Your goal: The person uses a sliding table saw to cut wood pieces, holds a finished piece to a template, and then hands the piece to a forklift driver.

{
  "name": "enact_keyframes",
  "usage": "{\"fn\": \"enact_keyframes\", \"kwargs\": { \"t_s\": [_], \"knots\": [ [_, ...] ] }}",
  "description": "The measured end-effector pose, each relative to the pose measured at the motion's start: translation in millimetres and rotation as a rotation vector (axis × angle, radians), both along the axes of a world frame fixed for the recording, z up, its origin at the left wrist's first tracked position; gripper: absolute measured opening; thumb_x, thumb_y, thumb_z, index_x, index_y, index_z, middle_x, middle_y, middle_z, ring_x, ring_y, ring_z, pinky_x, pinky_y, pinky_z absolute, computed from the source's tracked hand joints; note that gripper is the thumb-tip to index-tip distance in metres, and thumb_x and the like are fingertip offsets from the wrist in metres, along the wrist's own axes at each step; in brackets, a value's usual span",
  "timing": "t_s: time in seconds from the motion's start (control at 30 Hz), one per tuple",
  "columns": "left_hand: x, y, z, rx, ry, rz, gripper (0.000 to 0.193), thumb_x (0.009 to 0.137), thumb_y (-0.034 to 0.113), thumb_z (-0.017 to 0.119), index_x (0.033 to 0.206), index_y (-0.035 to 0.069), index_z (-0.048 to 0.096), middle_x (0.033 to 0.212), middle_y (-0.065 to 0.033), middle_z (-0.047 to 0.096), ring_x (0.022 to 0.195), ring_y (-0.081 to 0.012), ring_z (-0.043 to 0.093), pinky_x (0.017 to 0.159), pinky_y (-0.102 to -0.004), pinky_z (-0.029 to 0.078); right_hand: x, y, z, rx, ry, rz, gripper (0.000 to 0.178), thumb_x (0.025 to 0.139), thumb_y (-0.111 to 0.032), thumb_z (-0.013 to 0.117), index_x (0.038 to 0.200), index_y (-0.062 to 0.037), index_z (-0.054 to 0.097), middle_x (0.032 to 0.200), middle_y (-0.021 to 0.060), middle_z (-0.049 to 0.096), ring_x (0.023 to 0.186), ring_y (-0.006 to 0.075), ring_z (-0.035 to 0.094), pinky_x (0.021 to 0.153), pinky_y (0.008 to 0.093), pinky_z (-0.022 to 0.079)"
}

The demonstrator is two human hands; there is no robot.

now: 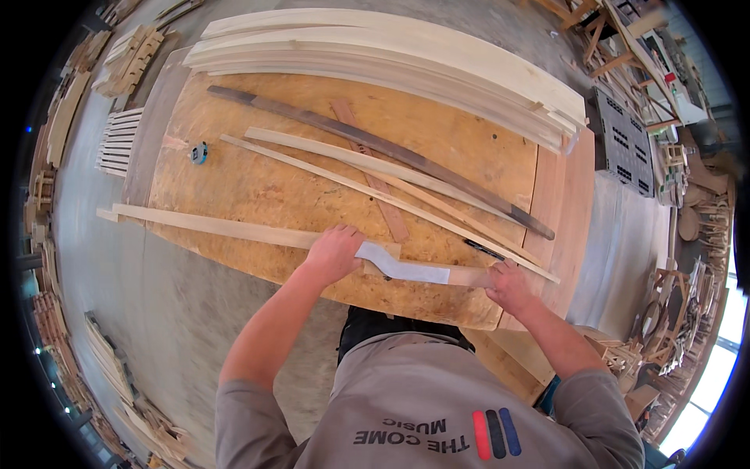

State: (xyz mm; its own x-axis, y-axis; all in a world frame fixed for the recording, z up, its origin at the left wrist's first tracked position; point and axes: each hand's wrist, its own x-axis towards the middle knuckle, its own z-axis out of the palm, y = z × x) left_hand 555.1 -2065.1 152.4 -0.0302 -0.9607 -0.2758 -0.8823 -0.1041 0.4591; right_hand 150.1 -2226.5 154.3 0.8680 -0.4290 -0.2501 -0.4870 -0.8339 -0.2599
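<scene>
At the near edge of the workbench [258, 191], a curved wooden piece [469, 277] lies across the front of me, with a white bent strip [406, 270] along its middle. My left hand [334, 254] is closed over its left part, where a long pale board [211, 225] runs off leftward past the bench edge. How the two join under the hand is hidden. My right hand [512, 289] grips the right end, fingers wrapped round it. Just beyond that hand lie a black pen-like tool [484, 249] and thin pale wood strips [375, 194].
Farther back rest a dark wooden bar [375, 144], a reddish flat stick [383, 203] and a stack of pale planks [375, 47]. A blue tape measure [199, 153] sits at the left. Beyond the bench's right side stands a dark grey slotted panel [623, 141]; slatted wood [121, 141] lies on the left floor.
</scene>
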Motion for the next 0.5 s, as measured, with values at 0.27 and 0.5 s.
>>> {"fn": "enact_keyframes", "kwargs": {
  "t_s": [0.27,0.5],
  "knots": [
    [1.9,5.3,-6.4,-0.043,0.025,-0.013,0.033,0.074,0.018,0.071,0.103,0.006,0.064,0.104,-0.0126,0.064,0.105,-0.0329,0.060,0.092,-0.0446,0.049,-1.5,3.5,-2.7,0.037,-0.018,-0.030,0.037,0.067,-0.016,0.075,0.099,-0.0018,0.064,0.101,0.0138,0.063,0.099,0.0328,0.057,0.088,0.0410,0.050],
    [5.9,1.1,-6.8,-0.006,0.034,-0.053,0.032,0.073,0.017,0.071,0.102,0.006,0.065,0.106,-0.0131,0.064,0.106,-0.0329,0.060,0.092,-0.0444,0.049,-0.5,0.9,0.7,0.061,-0.010,-0.023,0.043,0.067,-0.013,0.075,0.106,0.0004,0.063,0.106,0.0161,0.064,0.102,0.0348,0.057,0.091,0.0430,0.050]
  ]
}}
